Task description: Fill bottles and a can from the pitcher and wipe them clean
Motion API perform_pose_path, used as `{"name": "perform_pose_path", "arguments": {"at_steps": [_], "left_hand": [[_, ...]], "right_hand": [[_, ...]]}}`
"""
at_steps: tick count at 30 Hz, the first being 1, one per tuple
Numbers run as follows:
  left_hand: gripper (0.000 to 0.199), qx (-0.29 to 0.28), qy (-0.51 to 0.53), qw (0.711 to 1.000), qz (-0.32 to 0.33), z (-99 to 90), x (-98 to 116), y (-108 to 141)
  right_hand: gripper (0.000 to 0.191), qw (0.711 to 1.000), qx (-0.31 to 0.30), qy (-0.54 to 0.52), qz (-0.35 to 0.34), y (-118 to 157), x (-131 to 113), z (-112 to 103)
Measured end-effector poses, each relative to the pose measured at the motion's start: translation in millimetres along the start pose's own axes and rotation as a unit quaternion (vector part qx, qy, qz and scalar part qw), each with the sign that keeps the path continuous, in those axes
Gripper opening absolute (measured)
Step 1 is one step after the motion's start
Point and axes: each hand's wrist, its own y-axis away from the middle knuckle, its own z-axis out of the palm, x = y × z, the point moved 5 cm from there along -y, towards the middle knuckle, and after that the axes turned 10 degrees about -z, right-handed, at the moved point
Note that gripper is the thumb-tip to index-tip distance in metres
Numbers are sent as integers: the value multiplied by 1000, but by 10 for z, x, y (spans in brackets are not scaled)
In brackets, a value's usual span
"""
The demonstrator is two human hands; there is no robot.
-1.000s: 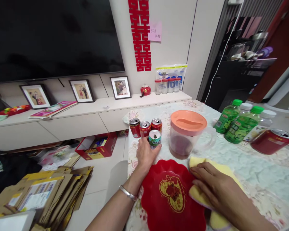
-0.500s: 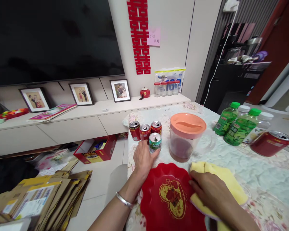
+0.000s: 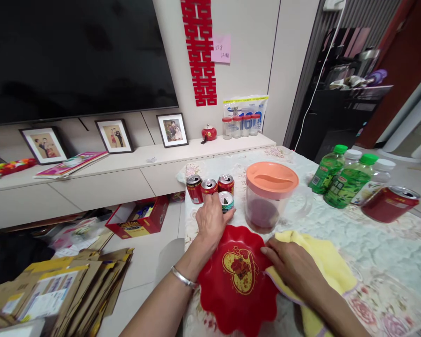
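Note:
My left hand (image 3: 210,219) reaches over the near side of the green-and-silver can (image 3: 226,201), its fingers apart and touching it. Three red cans (image 3: 194,191) stand close behind that one. The red scalloped plate (image 3: 228,299) with a gold heart print lies in front of me on the floral tablecloth. At the plate's right edge is my right hand (image 3: 284,255), its fingers closed on the rim, with the yellow cloth (image 3: 328,267) beside and partly under it. A clear pitcher (image 3: 263,213) with an orange lid stands behind the plate.
Green-capped bottles (image 3: 351,182), white-capped bottles and a big red can-shaped container (image 3: 391,204) stand at the table's right. Beyond the table is a low cabinet (image 3: 136,161) with framed photos and jars. Flattened cardboard (image 3: 91,285) and a red box (image 3: 140,224) lie on the floor.
The red plate has moved away from me and slightly left, with my right hand at its edge. My left hand has shifted a little up at the green-and-silver can. The view has shifted slightly.

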Motion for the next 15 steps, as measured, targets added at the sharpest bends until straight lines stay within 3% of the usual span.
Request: {"name": "perform_pose_path", "arguments": {"at_steps": [5, 9, 13, 15], "left_hand": [[44, -1, -6, 1000, -21, -8, 27, -21], [45, -10, 7, 1000, -22, 8, 45, -18], [45, -15, 26, 999, -25, -3, 57, -29], [47, -8, 37, 999, -22, -65, 54, -22]], "right_hand": [[42, 1000, 3, 4, -12, 87, 33, -111], [21, 994, 66, 74, -39, 217, 143, -323], [56, 991, 119, 60, 23, 315, 486, -404], [57, 994, 107, 0, 15, 333, 678, -401]]}}
